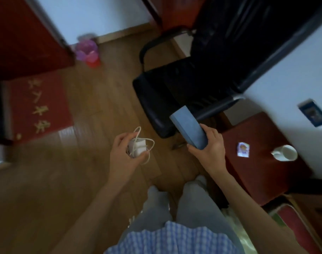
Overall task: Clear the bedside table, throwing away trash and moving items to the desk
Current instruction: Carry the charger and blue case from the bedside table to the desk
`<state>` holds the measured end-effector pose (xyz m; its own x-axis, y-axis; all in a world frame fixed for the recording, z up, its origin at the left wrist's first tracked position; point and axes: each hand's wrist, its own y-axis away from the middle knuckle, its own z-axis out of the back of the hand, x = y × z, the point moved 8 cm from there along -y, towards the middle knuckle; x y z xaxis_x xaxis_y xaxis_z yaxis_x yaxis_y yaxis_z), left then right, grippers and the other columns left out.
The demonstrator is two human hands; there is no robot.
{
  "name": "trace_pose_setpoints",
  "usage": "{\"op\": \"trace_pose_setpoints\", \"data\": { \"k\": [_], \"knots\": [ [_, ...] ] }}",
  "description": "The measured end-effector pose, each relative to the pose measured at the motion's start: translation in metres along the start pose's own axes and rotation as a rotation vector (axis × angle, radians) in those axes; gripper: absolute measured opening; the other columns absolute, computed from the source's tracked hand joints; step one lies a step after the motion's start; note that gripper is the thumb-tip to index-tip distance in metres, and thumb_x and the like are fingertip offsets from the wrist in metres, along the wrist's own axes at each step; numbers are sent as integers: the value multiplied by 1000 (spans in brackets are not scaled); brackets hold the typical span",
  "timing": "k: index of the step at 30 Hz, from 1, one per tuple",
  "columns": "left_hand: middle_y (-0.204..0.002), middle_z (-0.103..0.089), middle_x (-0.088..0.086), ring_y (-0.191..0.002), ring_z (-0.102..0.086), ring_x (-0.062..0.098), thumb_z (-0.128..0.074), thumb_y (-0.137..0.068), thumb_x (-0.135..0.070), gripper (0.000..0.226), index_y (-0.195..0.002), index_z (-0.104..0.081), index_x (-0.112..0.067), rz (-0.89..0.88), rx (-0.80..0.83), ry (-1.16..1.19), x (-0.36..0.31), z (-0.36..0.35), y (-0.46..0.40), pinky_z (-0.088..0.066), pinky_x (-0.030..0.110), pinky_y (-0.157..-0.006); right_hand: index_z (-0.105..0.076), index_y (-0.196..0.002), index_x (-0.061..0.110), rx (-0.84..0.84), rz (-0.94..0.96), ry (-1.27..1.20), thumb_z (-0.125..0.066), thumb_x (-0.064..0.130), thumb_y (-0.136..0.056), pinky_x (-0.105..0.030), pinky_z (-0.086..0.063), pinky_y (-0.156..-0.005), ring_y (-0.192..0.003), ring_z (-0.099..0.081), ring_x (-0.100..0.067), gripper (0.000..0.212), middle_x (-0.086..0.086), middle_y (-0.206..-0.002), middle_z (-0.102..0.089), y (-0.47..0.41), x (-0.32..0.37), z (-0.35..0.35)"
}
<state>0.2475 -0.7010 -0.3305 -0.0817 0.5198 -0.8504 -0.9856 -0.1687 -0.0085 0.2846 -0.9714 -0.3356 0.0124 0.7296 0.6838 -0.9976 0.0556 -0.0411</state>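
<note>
My left hand [124, 153] is closed around a white charger with its coiled cable [138, 146], held over the wooden floor. My right hand [209, 149] grips a long blue box [188, 126] by its lower end, tilted up toward the chair. To the right stands the dark red bedside table [262, 180]. On it lie a small colourful wrapper [243, 149] and a white mug [284, 153]. The picture is blurred by motion.
A black office chair [167, 96] stands just ahead of my hands. A red bin with a purple bag [88, 52] sits by the far wall. A red mat [39, 105] lies on the left. A socket [314, 113] is on the white wall at right.
</note>
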Motion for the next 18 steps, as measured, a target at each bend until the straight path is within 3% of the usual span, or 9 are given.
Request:
{"op": "trace_pose_setpoints", "data": {
  "k": [3, 8, 12, 18],
  "knots": [
    [-118, -49, -5, -99, -51, -9, -82, -70, -19, 61, -123, -54, -28, 32, -72, -19, 25, 49, 8, -41, -2, -75, -48, -132, 11, 56, 100, 27, -81, 26, -65, -28, -37, -87, -112, -46, -20, 75, -6, -124, -54, -10, 53, -33],
    [-116, -49, -6, -100, -51, -15, -84, -66, -12, 65, -120, -53, -33, 57, -218, 66, 57, 112, 10, -44, 0, -74, -45, -134, 16, 160, 198, 65, -79, 31, -66, -27, -34, -85, -113, -42, -16, 77, -2, -125, -51, -30, 113, -83],
    [-111, -49, -21, -96, -58, -4, -83, -68, -16, 65, -121, -55, -40, 89, -304, 161, 85, 150, 0, -49, 5, -72, -43, -134, 19, 250, 266, 94, -78, 35, -66, -26, -34, -84, -110, -41, -12, 78, 1, -124, -51, -49, 149, -126],
    [-112, -52, 1, -93, -57, -3, -85, -65, -20, 69, -125, -55, -34, 119, -377, 125, 127, 207, -61, -47, 5, -75, -47, -131, 17, 287, 314, 72, -79, 29, -65, -26, -37, -80, -105, -43, -13, 74, -1, -120, -54, -102, 210, -193]
  ]
}}
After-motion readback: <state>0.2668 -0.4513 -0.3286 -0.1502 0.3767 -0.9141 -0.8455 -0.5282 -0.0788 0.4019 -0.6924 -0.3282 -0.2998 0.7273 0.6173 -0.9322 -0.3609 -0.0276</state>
